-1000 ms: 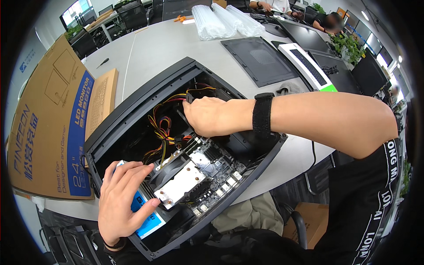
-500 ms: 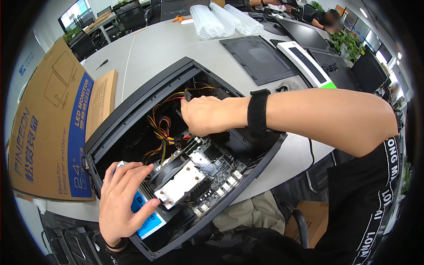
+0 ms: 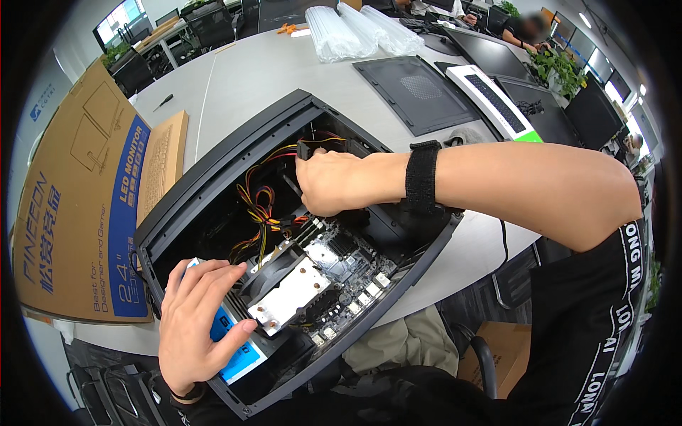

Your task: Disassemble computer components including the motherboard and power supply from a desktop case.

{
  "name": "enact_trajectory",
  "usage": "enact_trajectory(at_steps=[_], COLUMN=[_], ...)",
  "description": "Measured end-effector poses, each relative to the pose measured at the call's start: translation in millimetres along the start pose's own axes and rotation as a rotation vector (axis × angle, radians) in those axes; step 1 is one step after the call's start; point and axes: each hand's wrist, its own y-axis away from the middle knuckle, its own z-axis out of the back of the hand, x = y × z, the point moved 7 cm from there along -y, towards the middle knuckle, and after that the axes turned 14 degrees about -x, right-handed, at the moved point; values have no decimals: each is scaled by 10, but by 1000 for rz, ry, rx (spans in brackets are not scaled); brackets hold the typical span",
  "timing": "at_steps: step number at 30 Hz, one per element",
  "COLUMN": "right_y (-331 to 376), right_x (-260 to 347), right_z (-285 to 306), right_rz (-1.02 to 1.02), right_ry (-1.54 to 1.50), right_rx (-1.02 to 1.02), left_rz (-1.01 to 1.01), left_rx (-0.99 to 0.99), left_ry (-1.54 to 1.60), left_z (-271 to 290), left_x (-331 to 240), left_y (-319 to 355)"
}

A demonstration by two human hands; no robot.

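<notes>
An open black computer case (image 3: pixel 213 192) lies on its side in front of me. My left hand (image 3: pixel 199 319), fingers spread, rests on the power supply (image 3: pixel 238 355) with a blue and white label at the near left corner. My right hand (image 3: pixel 337 181) reaches into the far part of the case, its fingers curled and mostly hidden. Next to its thumb is a small black part (image 3: pixel 304 150); whether I grip it is unclear. Between my hands lie a bundle of coloured cables (image 3: pixel 264 216), a cooler with a fan (image 3: pixel 291 291) and the motherboard (image 3: pixel 348 263).
A monitor carton (image 3: pixel 78 206) and a flat cardboard piece (image 3: pixel 165 160) stand left. A black side panel (image 3: pixel 415 92), a boxed keyboard (image 3: pixel 494 103) and bubble-wrap rolls (image 3: pixel 348 35) lie on the far table. A screwdriver (image 3: pixel 165 101) is at far left. People sit at desks behind.
My right hand and wrist have shifted slightly to the right inside the case, showing more of the small black part. My left hand has stayed in place.
</notes>
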Motion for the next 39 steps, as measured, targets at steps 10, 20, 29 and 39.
enact_trajectory(at_steps=[10,20,29,39], right_y=[115,-9,-176,-188], right_x=[44,-1,-75,-98], right_z=[22,-223,-349,-357], right_rz=[122,106,-105,16], right_ry=[280,286,102,2], right_rx=[179,231,168,116], left_rz=[-18,-11,-9,-28], left_rx=[-12,-7,7,2], left_ry=[7,4,7,26], left_z=[1,-5,-3,10], left_x=[-5,6,-4,-12], left_y=[-1,15,8,-3])
